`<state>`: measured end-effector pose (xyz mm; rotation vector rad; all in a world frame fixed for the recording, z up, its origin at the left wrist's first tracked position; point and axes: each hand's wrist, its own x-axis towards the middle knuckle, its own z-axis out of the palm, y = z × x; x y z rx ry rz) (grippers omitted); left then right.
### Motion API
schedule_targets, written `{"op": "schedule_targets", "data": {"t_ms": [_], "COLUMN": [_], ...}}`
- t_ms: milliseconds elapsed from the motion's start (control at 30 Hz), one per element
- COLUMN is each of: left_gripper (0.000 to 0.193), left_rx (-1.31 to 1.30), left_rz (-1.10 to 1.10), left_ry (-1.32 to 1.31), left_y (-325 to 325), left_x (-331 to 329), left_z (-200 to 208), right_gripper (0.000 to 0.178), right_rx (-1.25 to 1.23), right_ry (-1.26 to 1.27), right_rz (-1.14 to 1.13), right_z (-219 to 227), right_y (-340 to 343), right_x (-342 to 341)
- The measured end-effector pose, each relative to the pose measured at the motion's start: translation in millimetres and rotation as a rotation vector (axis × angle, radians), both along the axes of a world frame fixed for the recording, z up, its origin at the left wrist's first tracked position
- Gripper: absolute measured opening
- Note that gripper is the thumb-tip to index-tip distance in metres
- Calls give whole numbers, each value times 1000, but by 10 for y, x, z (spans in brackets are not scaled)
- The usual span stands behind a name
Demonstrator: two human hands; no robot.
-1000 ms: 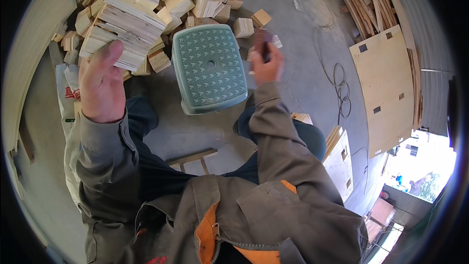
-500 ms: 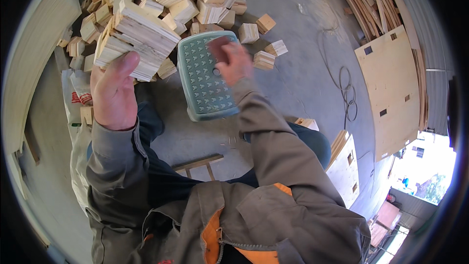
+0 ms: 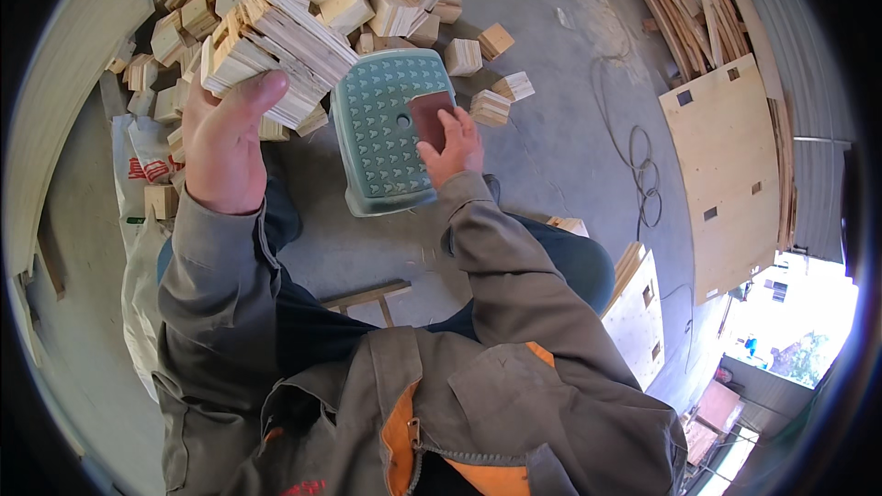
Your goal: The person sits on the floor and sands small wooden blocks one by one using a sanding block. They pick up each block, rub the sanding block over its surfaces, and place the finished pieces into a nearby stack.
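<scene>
My left hand (image 3: 230,142) is closed around a layered plywood block (image 3: 292,50), its thumb pressed across the near face. The block is tilted and held up in front of the wood pile. Over the right part of a green plastic stool (image 3: 381,152), my right hand (image 3: 455,142) grips a flat reddish-brown piece (image 3: 430,118) that looks like sandpaper. Its fingers lie along the right edge of the piece. Whether the piece rests on the stool top or hovers just above it, I cannot tell.
A heap of plywood blocks (image 3: 344,9) lies beyond the stool, with a few loose blocks (image 3: 491,107) to its right. A white sack (image 3: 138,248) stands at left. Plywood sheets (image 3: 726,179) and a coiled cable (image 3: 646,174) are at right. A small wooden frame (image 3: 367,296) lies between my legs.
My left hand has shifted slightly up and right with the block. My right hand has come a little nearer and to the right with the reddish-brown piece, which shows more clearly.
</scene>
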<state>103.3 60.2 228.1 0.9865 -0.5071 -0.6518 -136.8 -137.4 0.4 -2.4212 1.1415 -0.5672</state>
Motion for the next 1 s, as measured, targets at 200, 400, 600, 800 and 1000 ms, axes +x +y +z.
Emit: {"op": "schedule_targets", "data": {"t_ms": [200,400,600,800,1000], "left_gripper": [56,54,53,57,70], "left_rx": [-7,-44,-17,43,-5], "left_rz": [-13,-74,-126,-365,-677], "left_ry": [23,152,158,246,235], "left_y": [-29,-98,-203,-244,-355], "left_x": [-3,-43,-171,-256,-517], "left_z": [-17,-5,-23,-119,-109], "right_gripper": [76,81,98,114,121], "right_rx": [62,108,246,401,649], "right_ry": [83,-127,-232,-404,-566], "right_rz": [13,18,61,250,219], "right_z": [287,600,1478,2070,2343], "right_y": [35,-43,363,668,695], "right_x": [-27,-251,-252,-179,-481]}}
